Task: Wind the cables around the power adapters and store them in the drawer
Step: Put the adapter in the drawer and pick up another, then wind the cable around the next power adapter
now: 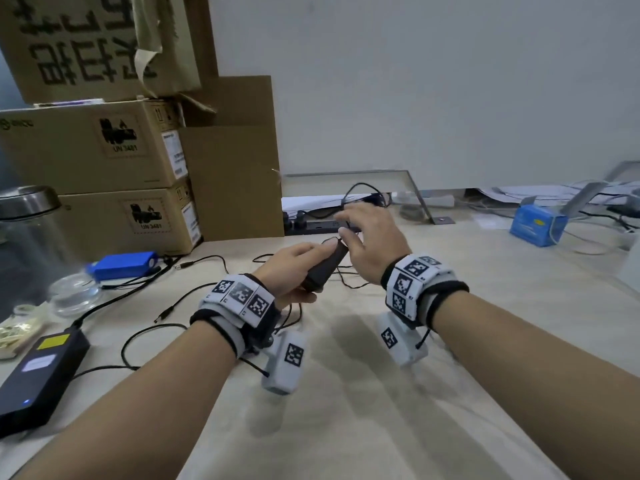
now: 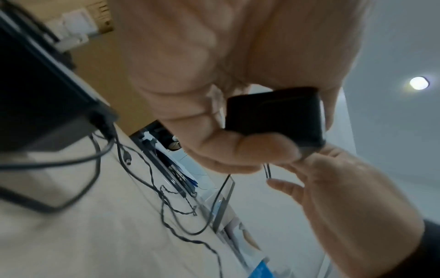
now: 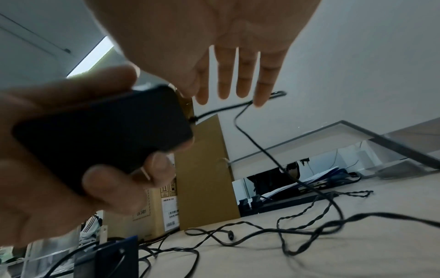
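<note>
The left hand (image 1: 294,268) held a small black adapter (image 1: 325,268) above the desk (image 1: 485,341), thumb on one face and curled fingers under the other, as the right wrist view confirmed (image 3: 102,129). The adapter sat tilted, its far end raised toward the right hand (image 1: 372,244). The right hand was spread just beyond that end, fingers (image 3: 245,75) straight and parted; in the right wrist view a thin black cable (image 3: 262,150) left the adapter's corner, rose to a bend at the fingertips and dropped to the desk. Whether the thumb and forefinger pinched the cable could not be determined; in the left wrist view the right hand (image 2: 333,188) lay just beside the adapter's lower corner, where the cable emerged. The rest of that cable trailed in loose loops on the desk below both hands. A larger black power brick (image 1: 38,372) with a yellow label lay flat at the near left edge of the desk, its own lead (image 1: 145,337) curling loose beside it. A blue battery pack (image 1: 123,265) lay further back on the left, in front of stacked cardboard boxes (image 1: 97,168). A black power strip (image 1: 311,225) lay beyond the hands near the wall. A blue carton (image 1: 538,225) stood well apart at the far right. No drawer was in view.
</note>
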